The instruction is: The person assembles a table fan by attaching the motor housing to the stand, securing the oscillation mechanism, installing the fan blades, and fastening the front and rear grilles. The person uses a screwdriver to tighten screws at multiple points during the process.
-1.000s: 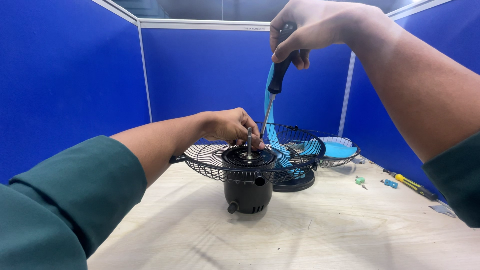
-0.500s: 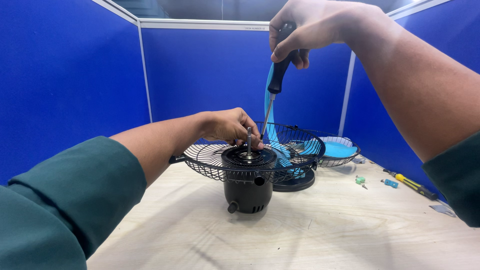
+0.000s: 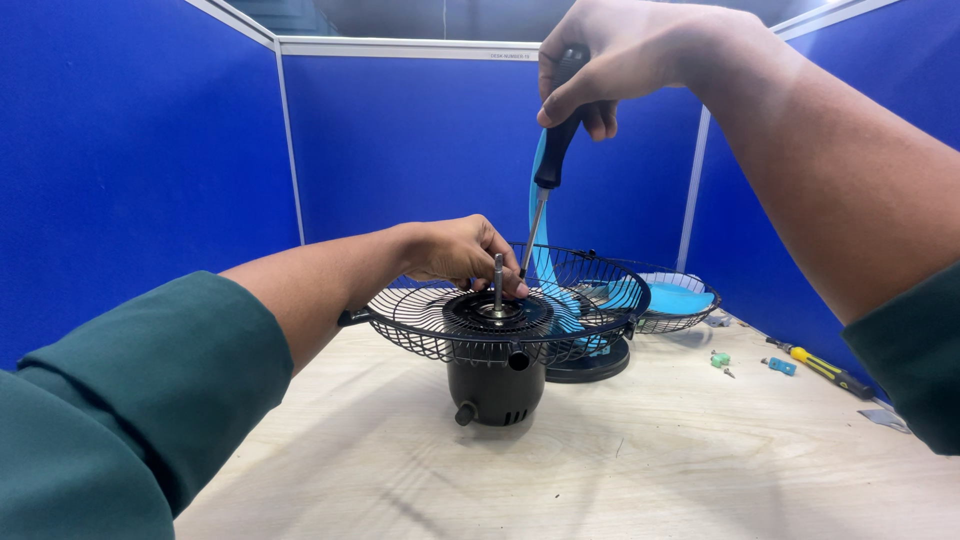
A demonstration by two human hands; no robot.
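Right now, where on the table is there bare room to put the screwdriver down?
Bare wood lies in front of the motor housing, toward you, and left of it. The right side is crowded: small green parts, a yellow screwdriver, a second grille.

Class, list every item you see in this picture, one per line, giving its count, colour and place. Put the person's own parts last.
Fan motor housing: one, black, upright on the table, centre.
Wire fan guard: one, black, lying flat on top of the motor.
Motor shaft: one, metal, standing up through the guard's middle.
Screwdriver: one, black handle, metal shank, tip down at the guard.
Second guard: one, dark wire, behind right, with light blue fan blades in it.
Yellow-handled screwdriver: one, table's right side.
Small parts: a few, green and blue, right side.
Table: one, pale wood.
Partition walls: blue, all around.
Left hand: on the guard hub.
Right hand: gripping the screwdriver handle.
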